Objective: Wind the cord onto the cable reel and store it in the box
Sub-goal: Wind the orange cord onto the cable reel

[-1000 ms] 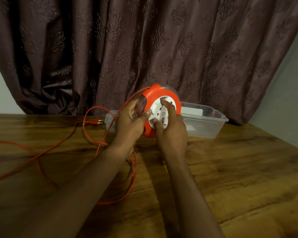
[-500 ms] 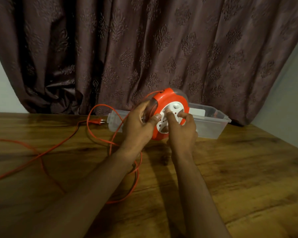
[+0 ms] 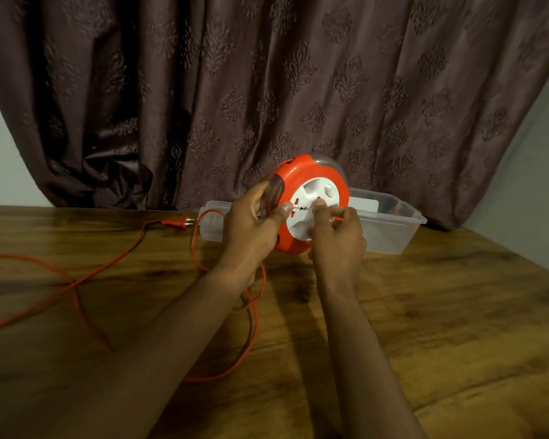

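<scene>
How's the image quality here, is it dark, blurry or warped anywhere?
Head view: dim, warm light; soft shadows fall on the table under the hands. Wide-angle warp bows the table edge and tilts the curtain outward at the sides. The cable reel and orange cord stay fairly sharp; no strong glare.

Looks like a home room: heavy patterned brown curtain (image 3: 267, 90) hanging across the back, plain pale wall (image 3: 526, 147) beside it, worn wooden tabletop (image 3: 441, 312) up front. Dim indoor light.
</scene>
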